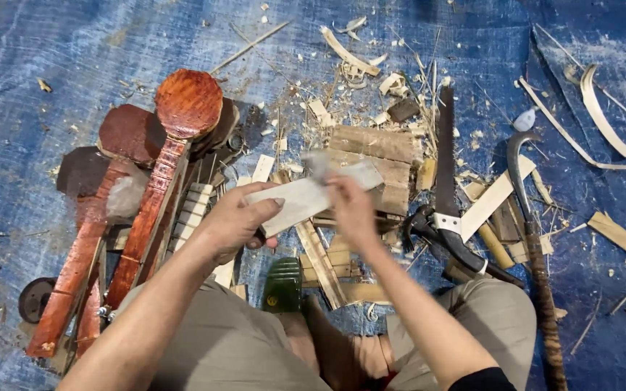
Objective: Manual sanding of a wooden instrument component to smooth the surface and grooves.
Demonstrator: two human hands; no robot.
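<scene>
One pale flat wood piece (306, 197).

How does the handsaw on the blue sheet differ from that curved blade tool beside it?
The handsaw has a straight, broad dark blade; the curved blade tool hooks over at its tip. The handsaw's grip is short, black and bent; the curved tool's handle is long, straight and brownish. Both lie untouched on the blue sheet, right of the hands.

Carved red pieces (146, 195) left, saw (445, 166) right, bare tarp (74, 43) beyond
</scene>
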